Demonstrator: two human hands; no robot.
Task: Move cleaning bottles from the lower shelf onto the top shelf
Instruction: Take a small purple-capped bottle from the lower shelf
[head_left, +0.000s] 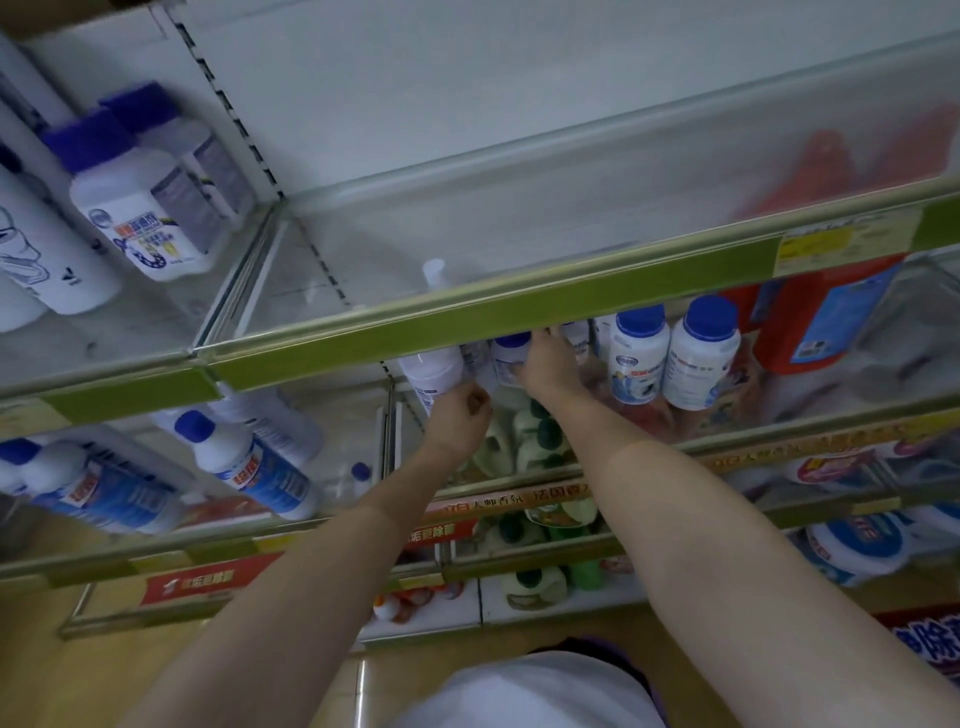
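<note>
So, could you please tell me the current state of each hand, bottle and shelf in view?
left hand: gripping a white bottle, tilted.
right hand: gripping a blue-capped bottle.
two blue-capped bottles: capped, on the lower shelf.
top shelf: mostly bare here.

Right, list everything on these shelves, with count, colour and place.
top shelf: one, green price strip, mostly bare here
white bottles, blue caps: two clear, more behind the hands, lower shelf centre
white bottles, purple caps: two, top shelf left bay
red jug: one, lower shelf right
blue-label bottles: several, left bay below
green jugs: several, shelves below the hands
held bottle: one, white, tilted at the shelf edge
left hand: grips the held bottle
right hand: grip on a blue-capped bottle
</note>
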